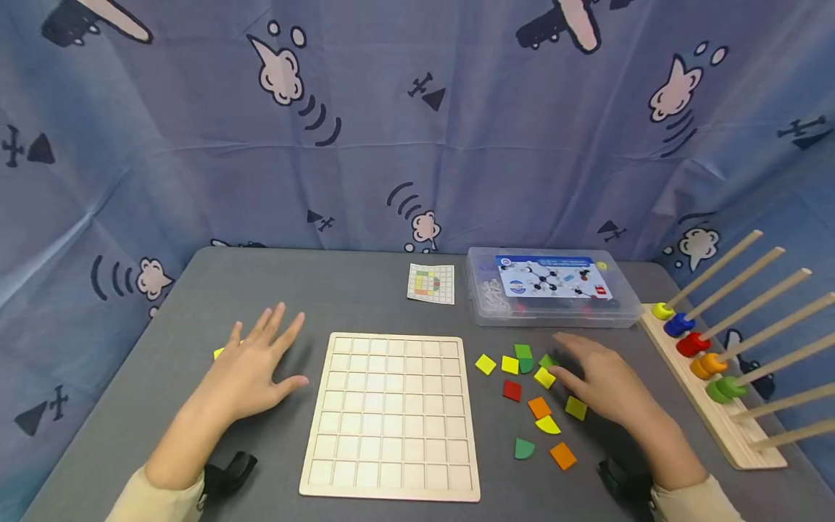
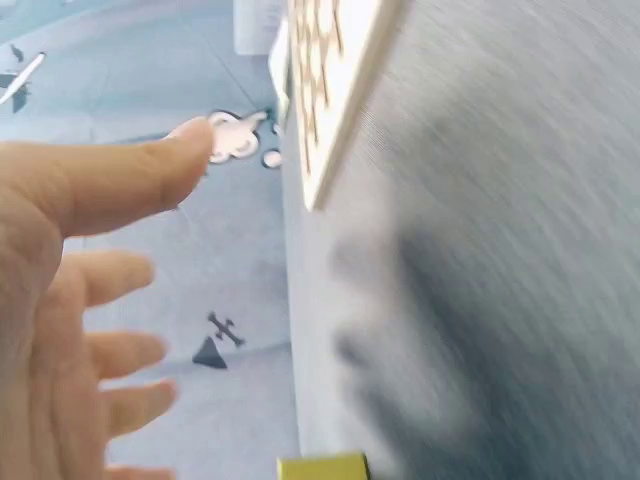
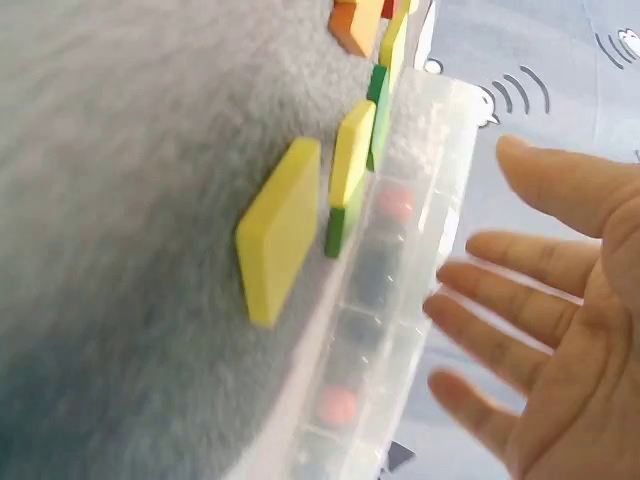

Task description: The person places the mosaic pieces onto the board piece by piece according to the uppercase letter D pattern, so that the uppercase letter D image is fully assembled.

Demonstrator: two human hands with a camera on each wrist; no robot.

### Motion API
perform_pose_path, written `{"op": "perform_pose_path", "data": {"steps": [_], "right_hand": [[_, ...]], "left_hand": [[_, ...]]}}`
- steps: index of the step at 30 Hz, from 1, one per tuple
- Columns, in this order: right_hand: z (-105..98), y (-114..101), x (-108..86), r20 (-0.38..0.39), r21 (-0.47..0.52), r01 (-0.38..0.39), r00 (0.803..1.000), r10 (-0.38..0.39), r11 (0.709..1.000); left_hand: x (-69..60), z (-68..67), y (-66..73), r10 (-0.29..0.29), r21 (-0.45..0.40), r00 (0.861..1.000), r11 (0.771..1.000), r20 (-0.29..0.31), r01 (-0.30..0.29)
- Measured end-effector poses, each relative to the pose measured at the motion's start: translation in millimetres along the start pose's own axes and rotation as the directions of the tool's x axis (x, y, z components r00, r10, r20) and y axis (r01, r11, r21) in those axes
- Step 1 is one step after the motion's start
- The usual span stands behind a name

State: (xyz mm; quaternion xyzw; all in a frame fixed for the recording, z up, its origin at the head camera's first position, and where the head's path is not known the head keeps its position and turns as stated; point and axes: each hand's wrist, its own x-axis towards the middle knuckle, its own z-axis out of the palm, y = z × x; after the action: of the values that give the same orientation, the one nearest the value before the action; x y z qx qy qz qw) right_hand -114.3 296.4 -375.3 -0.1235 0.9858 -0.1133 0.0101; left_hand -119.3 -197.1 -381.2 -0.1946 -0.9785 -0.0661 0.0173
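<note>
A wooden grid board lies flat between the hands. The left hand, fingers spread, hovers left of the board and holds nothing; a yellow piece is partly hidden behind it, and shows in the left wrist view as a yellow edge. Over the right edge of the scattered pieces, the right hand has its fingers extended and grips nothing. Near it are a yellow square, another yellow square and a green piece. Red, orange and green pieces lie nearer the board.
Behind the board lies a small card with a coloured grid pattern. A clear plastic case stands at the back right. Along the right side is a wooden rack with upright pegs and coloured rings. A patterned curtain hangs behind the table.
</note>
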Motion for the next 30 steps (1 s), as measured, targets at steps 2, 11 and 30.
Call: {"op": "perform_pose_path", "data": {"steps": [2,11,30], "right_hand": [[3,0,9.3,0.028,0.063,0.043,0.999,-0.044,0.997],[18,7,48.5,0.134,0.207,0.094,0.983,-0.124,0.974],[21,11,60.4,0.146,0.158,0.138,0.976,-0.162,0.978]], "left_hand": [[1.1,-0.2,4.5,0.044,-0.062,0.999,0.997,0.026,-0.043],[15.1,10.1,12.0,0.212,-0.362,0.961,0.922,0.177,-0.137],[16.9,35.0,-6.5,0.221,-0.506,0.937,0.86,0.272,-0.056]]}}
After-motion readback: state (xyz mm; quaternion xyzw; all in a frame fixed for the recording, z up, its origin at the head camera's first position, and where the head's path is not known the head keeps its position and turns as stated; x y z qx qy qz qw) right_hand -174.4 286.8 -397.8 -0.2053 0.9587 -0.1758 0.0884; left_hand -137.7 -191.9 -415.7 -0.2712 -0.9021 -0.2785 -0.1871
